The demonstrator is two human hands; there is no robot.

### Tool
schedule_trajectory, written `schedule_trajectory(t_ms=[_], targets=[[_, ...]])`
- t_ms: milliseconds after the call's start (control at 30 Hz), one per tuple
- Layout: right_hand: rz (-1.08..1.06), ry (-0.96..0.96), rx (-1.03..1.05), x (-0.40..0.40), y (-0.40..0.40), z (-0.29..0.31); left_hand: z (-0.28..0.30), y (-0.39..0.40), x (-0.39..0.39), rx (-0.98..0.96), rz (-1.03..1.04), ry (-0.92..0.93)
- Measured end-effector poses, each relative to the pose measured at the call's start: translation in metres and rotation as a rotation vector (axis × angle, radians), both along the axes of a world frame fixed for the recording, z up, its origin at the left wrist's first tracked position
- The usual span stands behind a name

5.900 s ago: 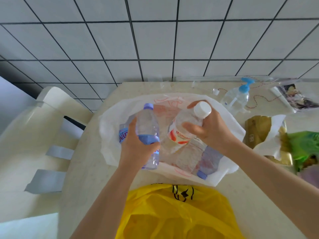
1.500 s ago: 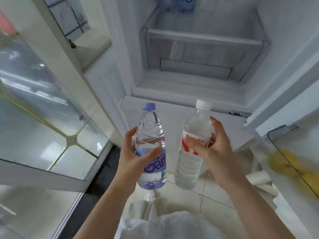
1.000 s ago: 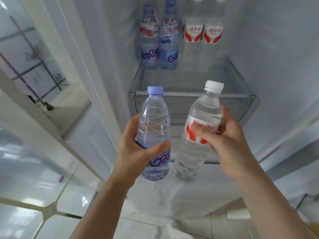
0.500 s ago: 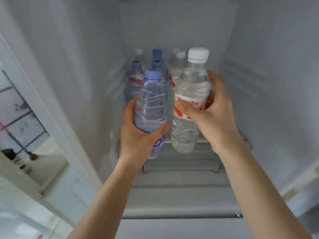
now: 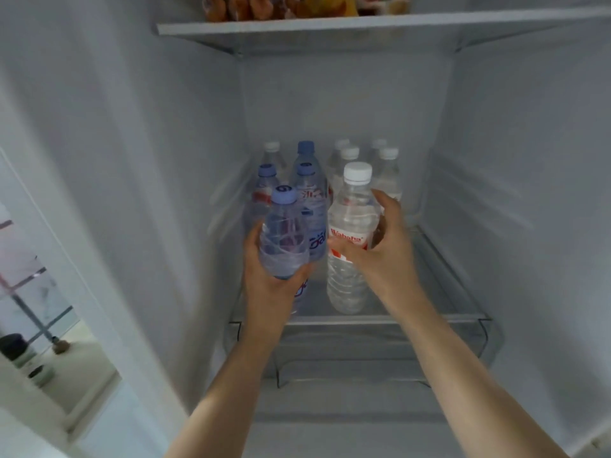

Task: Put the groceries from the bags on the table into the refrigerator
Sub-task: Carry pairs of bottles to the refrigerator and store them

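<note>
Both bottles have moved inside the refrigerator: the right hand (image 5: 380, 259) grips the white-capped water bottle (image 5: 352, 239), now seemingly standing on the glass shelf (image 5: 463, 312), while the left hand (image 5: 274, 282) clasps the blue-capped water bottle (image 5: 284, 236), apparently not yet set down.

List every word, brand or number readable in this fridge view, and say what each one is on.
"Wahaha", red letters on the label of the white-capped bottle that the right hand holds.
Blue letters, partly hidden, on the blue-capped bottle in the left hand: not readable in full.
Red print on the labels of the bottles behind: too blurred to read.
</note>
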State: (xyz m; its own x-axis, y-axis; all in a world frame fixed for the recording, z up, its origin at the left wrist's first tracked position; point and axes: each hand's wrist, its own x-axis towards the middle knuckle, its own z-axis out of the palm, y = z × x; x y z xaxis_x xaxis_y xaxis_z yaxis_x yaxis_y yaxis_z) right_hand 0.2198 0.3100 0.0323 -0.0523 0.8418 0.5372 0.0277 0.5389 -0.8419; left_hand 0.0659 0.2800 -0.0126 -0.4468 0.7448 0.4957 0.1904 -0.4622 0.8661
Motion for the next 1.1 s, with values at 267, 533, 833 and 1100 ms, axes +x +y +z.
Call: schedule_trajectory(t_ms=[267,533,833,1100], targets=[[0.034,-0.066,-0.028,-0.003,0.016,-0.014,-0.015,0.004,-0.007,-0.026,0.019,-0.002],[0.059,-0.165,-0.063,0.006,0.011,-0.021,-0.022,0.002,-0.011,-0.156,0.202,0.260],[0.026,-0.258,-0.203,0.004,0.010,-0.057,-0.031,0.005,0.000,-0.209,0.264,0.270],[0.145,-0.341,-0.199,0.002,0.041,-0.056,-0.031,0.042,-0.013,-0.157,0.249,0.243]])
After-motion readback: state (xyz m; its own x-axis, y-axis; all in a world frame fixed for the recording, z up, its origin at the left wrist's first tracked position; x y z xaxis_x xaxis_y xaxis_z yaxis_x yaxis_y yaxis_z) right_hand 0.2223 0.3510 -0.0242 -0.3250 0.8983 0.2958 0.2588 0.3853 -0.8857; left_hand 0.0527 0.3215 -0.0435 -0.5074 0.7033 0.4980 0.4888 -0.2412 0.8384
